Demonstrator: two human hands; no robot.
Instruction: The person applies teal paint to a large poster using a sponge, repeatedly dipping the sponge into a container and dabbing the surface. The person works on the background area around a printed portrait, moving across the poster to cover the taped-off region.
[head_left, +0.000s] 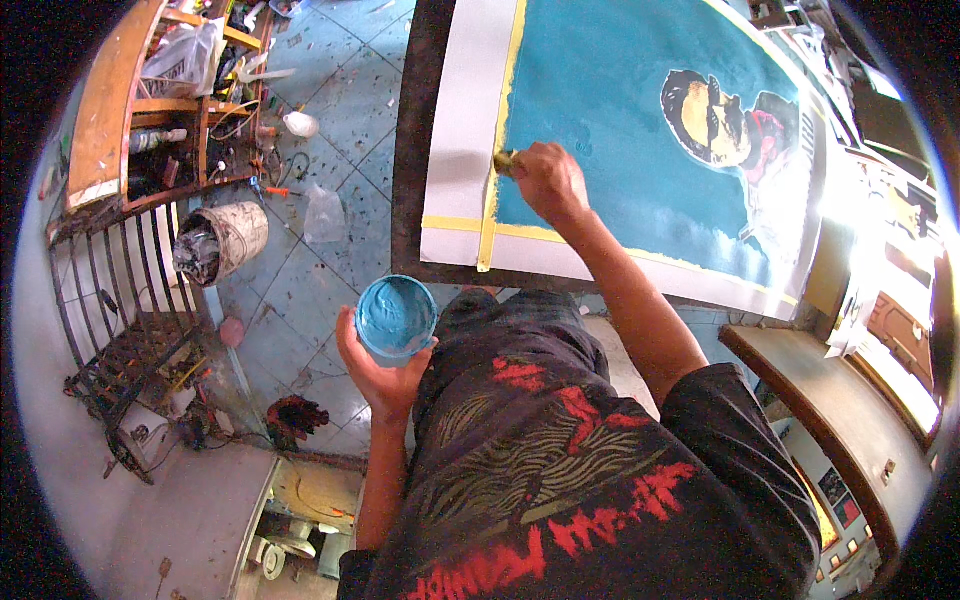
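Observation:
My left hand (385, 380) is wrapped round a round tub of blue paint (398, 315), held up beside my body with its open top facing me. In my right hand (550, 183) is a paintbrush (507, 162), mostly hidden by the fingers. Its end meets the strip of yellow masking tape (487, 215) along the left border of a large painting (590, 120). The painting has a flat teal ground with a portrait of a person in dark glasses (708, 120) toward its right. Outside the tape runs a white margin (455, 190).
Under the painting shows a dark board edge (412, 150). A cluttered wooden shelf (165, 105), a paint-stained bucket (235, 243) and a slatted metal rack (130, 290) stand at left. A plastic bag (324, 215) lies on the tiled floor. To the right is a wooden bench (830, 410).

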